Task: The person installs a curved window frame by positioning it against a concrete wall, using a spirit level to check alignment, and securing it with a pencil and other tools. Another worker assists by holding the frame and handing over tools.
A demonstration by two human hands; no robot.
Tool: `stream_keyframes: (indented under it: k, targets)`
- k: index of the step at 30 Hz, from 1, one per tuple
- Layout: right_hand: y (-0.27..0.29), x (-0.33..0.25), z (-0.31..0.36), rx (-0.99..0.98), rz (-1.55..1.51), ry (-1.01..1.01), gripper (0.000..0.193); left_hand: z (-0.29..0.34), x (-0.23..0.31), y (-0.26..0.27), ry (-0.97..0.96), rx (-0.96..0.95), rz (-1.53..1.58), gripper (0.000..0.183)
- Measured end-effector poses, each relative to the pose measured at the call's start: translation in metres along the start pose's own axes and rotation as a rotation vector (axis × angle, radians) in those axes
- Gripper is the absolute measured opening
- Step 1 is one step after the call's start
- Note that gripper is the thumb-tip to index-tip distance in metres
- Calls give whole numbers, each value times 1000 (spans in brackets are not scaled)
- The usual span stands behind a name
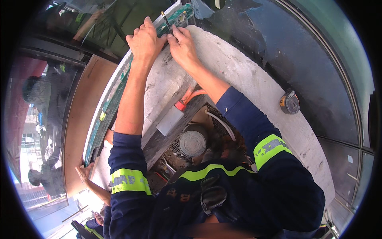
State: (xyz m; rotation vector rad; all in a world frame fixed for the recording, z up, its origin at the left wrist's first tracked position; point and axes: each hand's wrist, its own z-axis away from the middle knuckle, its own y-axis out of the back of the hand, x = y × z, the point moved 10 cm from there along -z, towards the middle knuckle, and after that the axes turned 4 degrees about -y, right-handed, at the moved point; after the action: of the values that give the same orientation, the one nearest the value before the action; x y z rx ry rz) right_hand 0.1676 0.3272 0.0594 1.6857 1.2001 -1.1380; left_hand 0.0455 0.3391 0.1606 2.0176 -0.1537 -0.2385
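Observation:
My right hand (pixel 183 47) pinches a slim black pencil-like marker (pixel 166 22), its brass-coloured end pointing up and away. Beside it, my left hand (pixel 144 44) is closed over a long board (pixel 106 101) with a white edge and a green, patchy face. This board stands on edge along the left side of a pale, rough slab (pixel 242 65). The marker is held close against the board's far end. Some of my left fingers are hidden behind the board.
A co-worker's hand (pixel 84 173) touches the board's near end. On the slab's right rests a round tape measure (pixel 289 102). Below my wrists lies a flat grey blade (pixel 170 119) with an orange-red handle; a bucket (pixel 193 141) stands lower. Dark glass panels (pixel 314 71) flank the slab.

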Motion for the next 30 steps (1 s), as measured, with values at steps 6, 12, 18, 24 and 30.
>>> stream_keyframes:
  k: [6, 12, 18, 24, 30]
  targets:
    - [49, 16, -2, 95, -183, -221, 42, -4, 3, -3, -43, -23, 24, 73]
    - [114, 32, 6, 165, -576, -380, 39, -9, 2, -9, -22, -104, -37, 78]
    - [155, -7, 4, 306, -50, -73, 32, -14, -2, -13, 35, -206, -78, 83]
    - [112, 5, 11, -172, -354, -231, 34, -16, -1, -11, 42, -219, -73, 82]
    - [68, 20, 8, -428, -769, -469, 42, -13, -1, -9, 49, -219, -64, 79]
